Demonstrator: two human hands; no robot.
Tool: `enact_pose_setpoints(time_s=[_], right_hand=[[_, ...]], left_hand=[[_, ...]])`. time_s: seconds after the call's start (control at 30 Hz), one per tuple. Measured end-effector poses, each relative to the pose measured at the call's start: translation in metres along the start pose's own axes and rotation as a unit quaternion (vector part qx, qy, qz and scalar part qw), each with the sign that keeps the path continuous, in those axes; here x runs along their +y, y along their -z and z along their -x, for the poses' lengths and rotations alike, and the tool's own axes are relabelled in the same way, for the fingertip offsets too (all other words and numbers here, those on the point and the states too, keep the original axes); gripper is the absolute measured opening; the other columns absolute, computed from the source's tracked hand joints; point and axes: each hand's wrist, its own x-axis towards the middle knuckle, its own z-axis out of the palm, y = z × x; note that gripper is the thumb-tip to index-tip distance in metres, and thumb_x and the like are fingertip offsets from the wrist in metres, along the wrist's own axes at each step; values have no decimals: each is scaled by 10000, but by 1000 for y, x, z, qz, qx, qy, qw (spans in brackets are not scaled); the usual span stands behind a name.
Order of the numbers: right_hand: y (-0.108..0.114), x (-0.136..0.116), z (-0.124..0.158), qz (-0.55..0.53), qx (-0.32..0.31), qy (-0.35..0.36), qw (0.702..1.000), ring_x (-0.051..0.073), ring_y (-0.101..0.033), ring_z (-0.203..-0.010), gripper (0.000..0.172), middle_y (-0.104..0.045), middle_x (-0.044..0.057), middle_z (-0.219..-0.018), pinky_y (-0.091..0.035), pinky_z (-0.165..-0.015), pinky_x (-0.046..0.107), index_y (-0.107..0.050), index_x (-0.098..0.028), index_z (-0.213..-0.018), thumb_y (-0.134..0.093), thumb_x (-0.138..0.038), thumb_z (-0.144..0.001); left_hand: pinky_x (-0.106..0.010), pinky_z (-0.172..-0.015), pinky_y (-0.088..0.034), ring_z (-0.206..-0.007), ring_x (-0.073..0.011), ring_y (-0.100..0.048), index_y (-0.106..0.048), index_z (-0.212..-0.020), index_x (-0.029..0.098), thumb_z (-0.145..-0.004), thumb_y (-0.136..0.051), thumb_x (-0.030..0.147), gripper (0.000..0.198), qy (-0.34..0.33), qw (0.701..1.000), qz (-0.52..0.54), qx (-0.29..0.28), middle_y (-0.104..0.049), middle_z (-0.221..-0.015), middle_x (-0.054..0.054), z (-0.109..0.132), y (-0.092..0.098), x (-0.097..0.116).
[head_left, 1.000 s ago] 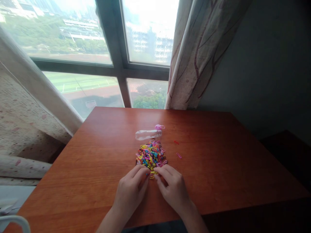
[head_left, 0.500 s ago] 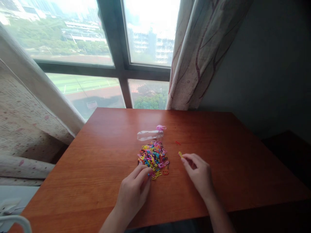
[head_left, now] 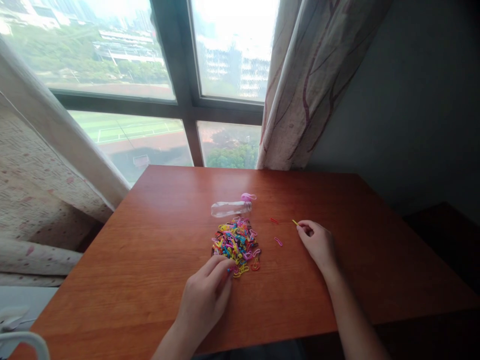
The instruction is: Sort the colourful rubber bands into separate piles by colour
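Observation:
A heap of small plastic safety-pin stitch markers (head_left: 236,240) in many colours lies at the middle of the table. My left hand (head_left: 210,282) rests at the near edge of this heap, its fingers pinched together; a bit of blue and pink shows by the fingertips, and what they hold is partly hidden. To the right of the heap, my right hand (head_left: 317,242) pinches a yellow stitch marker (head_left: 295,222) between thumb and forefinger. Between that hand and the heap lie a red stitch marker (head_left: 274,220) and a pink stitch marker (head_left: 278,242), apart from each other.
Behind the heap a clear plastic bottle (head_left: 229,209) lies on its side, with a pink cap (head_left: 247,197) with a loop beside its neck. The brown wooden table (head_left: 150,250) reaches to the window and curtains (head_left: 296,100). A white curved object (head_left: 26,340) is at lower left.
My right hand has moved right and farther from me with the yellow stitch marker. A pink stitch marker now shows near where that hand's fingertips were. My left hand has stayed in place.

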Motion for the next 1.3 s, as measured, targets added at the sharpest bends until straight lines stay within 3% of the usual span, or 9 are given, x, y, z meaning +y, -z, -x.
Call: enact_pose_setpoints(time_s=[0.77,0.87,1.03,1.3], right_hand=[[-2,-2,-1,24,20,17,999,188,-589,-662,229,-659,44,-747,-420,-642,291,-690,-211,-820,-533,-366,-879],[0,-5,2,11,30,19,999,185,-589,-662,221,-664,46,-774,-437,-646,292,-686,-201,-860,-539,-363,-886],[0,-25,19,-41,27,37,998,174,-591,-650,218,-664,41,-792,-459,-633,282,-671,-196,-868,-531,-357,-917],[-14,-81,78,-139,-37,81,986,142,-550,-631,168,-607,10,-770,-423,-604,248,-638,-208,-864,-500,-240,-955]], left_hand=[[-230,-768,-523,-906,-157,-684,-616,-1105,250,-930,-503,162,226,-8,1000,-9,5,-682,-1066,-31,1,-2,-2],[-232,-742,-514,-873,-157,-681,-623,-1085,248,-933,-515,191,195,15,999,-24,26,-686,-1019,-22,2,-2,-5],[-232,-610,-464,-617,-121,-598,-622,-1005,228,-934,-536,251,114,95,992,-44,75,-632,-801,24,4,3,-13],[-233,-616,-456,-709,-137,-646,-627,-946,249,-937,-510,249,117,76,994,-82,21,-657,-853,25,5,1,-10]])
